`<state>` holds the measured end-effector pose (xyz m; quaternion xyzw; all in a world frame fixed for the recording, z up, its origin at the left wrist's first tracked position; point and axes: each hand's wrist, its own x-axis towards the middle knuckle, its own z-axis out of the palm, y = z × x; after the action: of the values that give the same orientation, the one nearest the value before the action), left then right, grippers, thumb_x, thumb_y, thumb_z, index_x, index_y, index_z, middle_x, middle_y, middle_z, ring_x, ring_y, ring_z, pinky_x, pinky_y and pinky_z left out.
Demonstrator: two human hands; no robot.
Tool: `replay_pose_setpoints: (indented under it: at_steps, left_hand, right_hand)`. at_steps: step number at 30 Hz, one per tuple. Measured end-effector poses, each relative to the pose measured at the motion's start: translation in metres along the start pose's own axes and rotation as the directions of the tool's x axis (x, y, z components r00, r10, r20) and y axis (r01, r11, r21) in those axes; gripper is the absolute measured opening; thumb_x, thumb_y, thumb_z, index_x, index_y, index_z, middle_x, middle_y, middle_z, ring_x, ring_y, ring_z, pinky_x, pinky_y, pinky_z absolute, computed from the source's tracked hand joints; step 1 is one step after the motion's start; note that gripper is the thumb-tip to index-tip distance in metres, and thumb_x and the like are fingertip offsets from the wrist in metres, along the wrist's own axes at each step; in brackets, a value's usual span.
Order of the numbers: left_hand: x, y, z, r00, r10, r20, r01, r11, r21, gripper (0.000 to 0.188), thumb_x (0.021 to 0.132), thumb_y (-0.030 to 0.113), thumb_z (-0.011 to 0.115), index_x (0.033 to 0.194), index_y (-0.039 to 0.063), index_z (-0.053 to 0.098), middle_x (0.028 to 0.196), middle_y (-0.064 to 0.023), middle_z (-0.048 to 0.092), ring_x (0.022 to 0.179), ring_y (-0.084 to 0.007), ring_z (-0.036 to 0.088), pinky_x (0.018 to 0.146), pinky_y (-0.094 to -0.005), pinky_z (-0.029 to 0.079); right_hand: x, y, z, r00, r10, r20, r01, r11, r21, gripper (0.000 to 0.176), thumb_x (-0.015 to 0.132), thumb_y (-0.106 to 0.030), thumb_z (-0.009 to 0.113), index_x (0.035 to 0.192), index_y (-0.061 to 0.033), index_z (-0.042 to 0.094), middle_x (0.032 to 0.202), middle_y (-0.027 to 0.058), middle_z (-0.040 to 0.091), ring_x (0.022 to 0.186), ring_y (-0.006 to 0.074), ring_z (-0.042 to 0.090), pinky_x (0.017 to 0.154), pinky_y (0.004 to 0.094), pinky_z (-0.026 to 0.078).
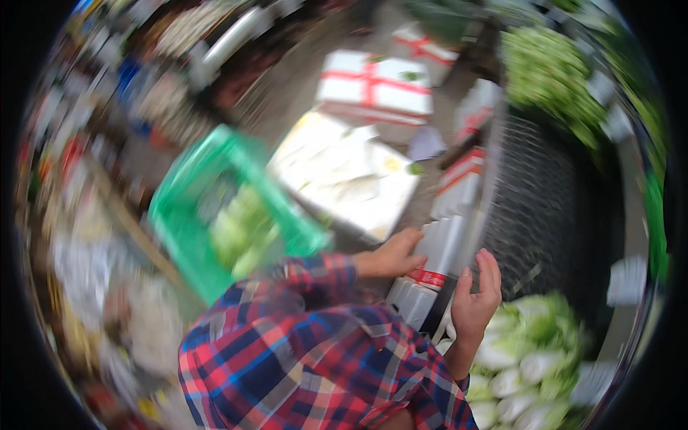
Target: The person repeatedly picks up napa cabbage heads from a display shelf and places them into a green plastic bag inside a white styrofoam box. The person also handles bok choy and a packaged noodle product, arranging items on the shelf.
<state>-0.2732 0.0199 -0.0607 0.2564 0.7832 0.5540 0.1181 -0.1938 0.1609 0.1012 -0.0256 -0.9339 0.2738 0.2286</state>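
My left hand (389, 254) is near the end of a white foam box (441, 242) with red tape, its fingers apart and nothing in them. Whether it touches the box is too blurred to tell. My right hand (477, 301) is raised at the edge of the black textured display shelf (529, 215), fingers spread and holding nothing. Just below it, a pile of napa cabbages (516, 371) lies with pale stem ends showing. To the left of my body stands a green plastic crate (177, 209) with leafy cabbage (244, 228) inside.
A white foam box (290, 153) with pale leaves and scraps stands ahead, beside a closed foam box (344, 80) with red tape. Light green leafy vegetables (548, 75) fill the shelf's far end. Blurred goods (107, 269) line the left side.
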Motion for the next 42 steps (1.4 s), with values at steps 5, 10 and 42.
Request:
replay_pose_setpoints:
  at_steps: [5,10,42]
  left_hand:
    - [-0.113,-0.036,-0.061,0.649,-0.367,-0.667,0.347,0.922,-0.170,0.036,0.077,0.017,0.066,0.107,-0.001,0.056,0.097,-0.0142,0.061,0.086,-0.0231,0.061,0.074,-0.0339,0.050]
    - [-0.222,-0.132,-0.126,0.088,-0.551,-0.830,0.593,0.699,-0.401,0.033,0.074,0.019,0.063,0.098,-0.003,0.059,0.081,-0.0163,0.061,0.075,-0.0266,0.061,0.067,-0.0372,0.048]
    - [-0.251,-0.436,-0.323,0.324,-0.563,-0.760,0.857,0.514,-0.016,0.049,0.077,0.026,0.060,0.114,-0.003,0.048,0.116,-0.0220,0.052,0.109,-0.0403,0.048,0.095,-0.0477,0.037]
  right_hand:
    - [0.004,-0.026,0.080,0.777,-0.393,0.492,0.256,0.911,0.324,0.031,0.078,-0.005,0.062,0.107,0.0066,0.056,0.110,0.0238,0.058,0.100,0.0395,0.055,0.086,0.0436,0.044]
    - [-0.001,-0.084,0.225,0.412,-0.633,0.655,0.196,0.764,0.615,0.033,0.079,-0.010,0.063,0.107,0.0048,0.056,0.108,0.0233,0.058,0.100,0.0398,0.055,0.086,0.0436,0.045]
    - [-0.112,-0.192,0.652,0.349,-0.035,0.937,-0.370,0.913,0.172,0.046,0.076,-0.013,0.053,0.113,0.0139,0.052,0.112,0.0313,0.055,0.106,0.0430,0.053,0.095,0.0429,0.041]
